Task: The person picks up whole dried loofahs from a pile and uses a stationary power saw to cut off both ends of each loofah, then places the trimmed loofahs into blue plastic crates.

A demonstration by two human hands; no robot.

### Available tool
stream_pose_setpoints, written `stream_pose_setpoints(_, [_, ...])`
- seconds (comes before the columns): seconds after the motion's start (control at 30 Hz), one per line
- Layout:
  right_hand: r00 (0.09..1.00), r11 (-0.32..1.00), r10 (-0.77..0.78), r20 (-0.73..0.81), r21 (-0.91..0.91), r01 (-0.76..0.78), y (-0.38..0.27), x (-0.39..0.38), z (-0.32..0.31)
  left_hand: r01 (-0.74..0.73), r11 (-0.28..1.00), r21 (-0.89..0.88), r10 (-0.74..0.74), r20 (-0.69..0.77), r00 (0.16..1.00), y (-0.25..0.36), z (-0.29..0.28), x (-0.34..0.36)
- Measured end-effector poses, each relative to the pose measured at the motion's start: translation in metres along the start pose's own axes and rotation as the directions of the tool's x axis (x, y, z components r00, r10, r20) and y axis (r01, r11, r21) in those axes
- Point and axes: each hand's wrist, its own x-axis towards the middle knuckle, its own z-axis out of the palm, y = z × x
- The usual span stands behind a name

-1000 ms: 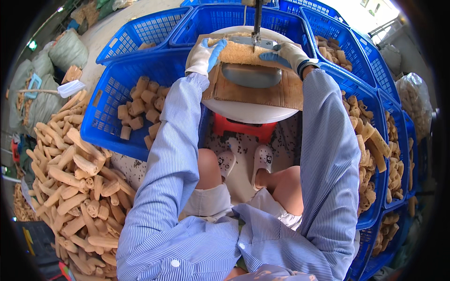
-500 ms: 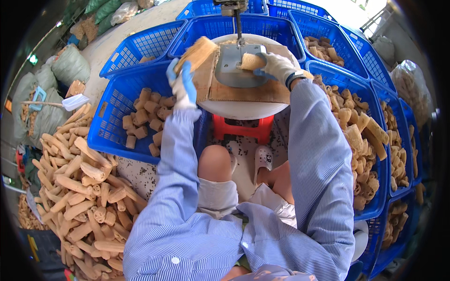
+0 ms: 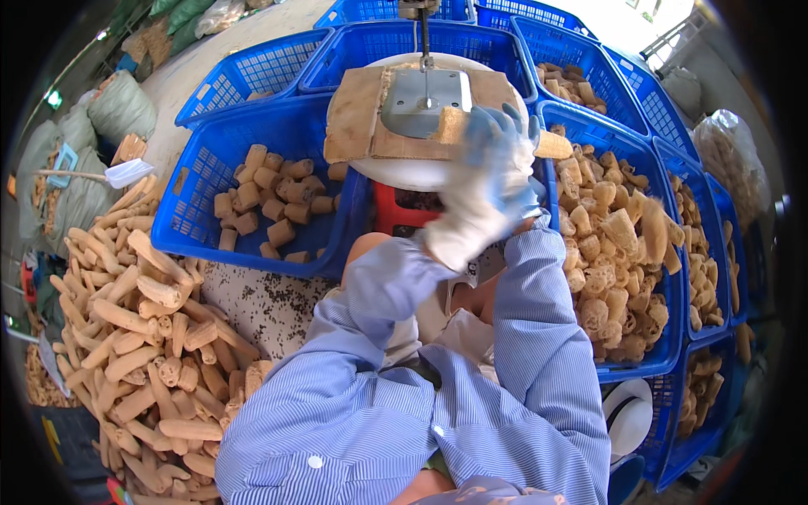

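My left hand, in a white glove with blue fingers, crosses in front of my right hand. Motion smears its fingers, and I cannot tell whether it holds anything. Mostly hidden behind it, my right hand is closed on a dried loofah, whose pale left end shows by the table's front edge. A metal plate with a thin upright blade sits in the cardboard-covered round table. A blurred loofah piece is over the right blue basket of loofah pieces.
Short cut loofah pieces lie in the left blue basket. A heap of whole loofahs is at my left. More blue baskets ring the table. A red stool shows under the table, and a white hat is at lower right.
My left hand has swung from the table's left side across to the right, and the loofah piece it held now appears over the right basket. My right hand has drawn nearer to me with its loofah.
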Motion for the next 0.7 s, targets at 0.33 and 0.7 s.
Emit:
stream_pose_setpoints(0.33, [0.876, 0.988, 0.057, 0.479, -0.155, 0.020, -0.017, 0.002, 0.018, 0.765, 0.643, -0.038, -0.686, 0.416, 0.597, -0.128, -0.066, -0.006])
stream_pose_setpoints(0.7, [0.797, 0.996, 0.050, 0.602, -0.088, 0.004, 0.015, 0.045, 0.071, 0.756, 0.635, 0.161, -0.739, 0.412, 0.533, -0.220, -0.043, 0.014])
